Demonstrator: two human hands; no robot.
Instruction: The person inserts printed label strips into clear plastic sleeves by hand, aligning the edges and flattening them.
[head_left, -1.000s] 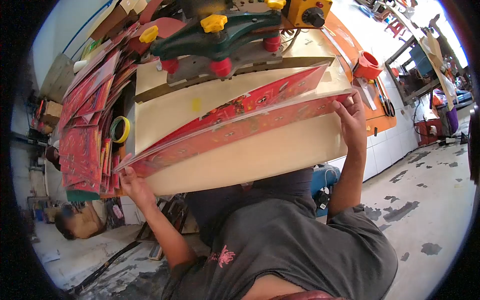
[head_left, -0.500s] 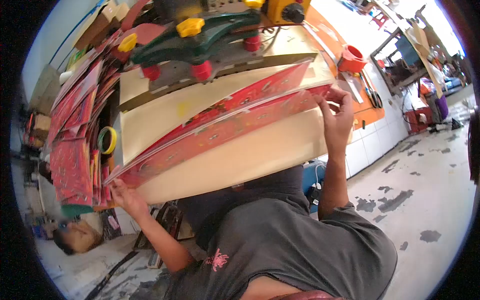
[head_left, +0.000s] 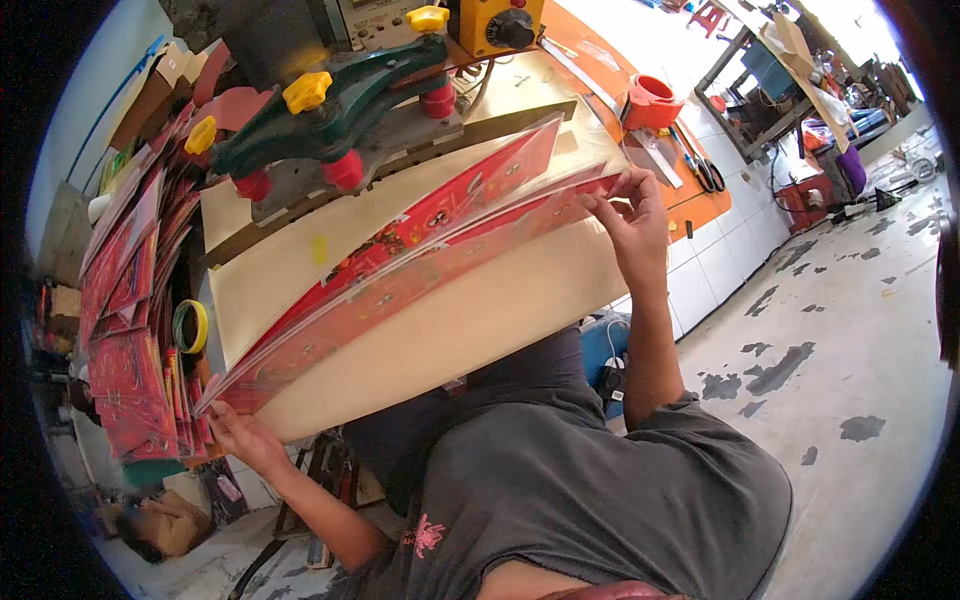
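Between my two hands stretch several long, thin red printed sheets with clear plastic film point(head_left: 440, 222), fanned slightly apart and tilted over a cream work surface point(head_left: 470, 320). My left hand point(head_left: 245, 440) pinches their lower left end at the front edge. Up at the right end, my right hand point(head_left: 632, 215) is closed on the sheets between thumb and fingers. Just beyond them stands a press machine with a dark green bracket point(head_left: 375, 95), yellow knobs and red feet.
Left of the surface lies a tall pile of red printed packets point(head_left: 130, 380), with a yellow tape roll point(head_left: 190, 327) beside it. A red tape dispenser point(head_left: 652, 102) and scissors point(head_left: 708, 175) rest at the right. A person point(head_left: 165, 525) is at lower left.
The view has shifted, so the machine and bench appear further left. Both hands keep hold of the sheets, whose upper layers look a little more spread apart.
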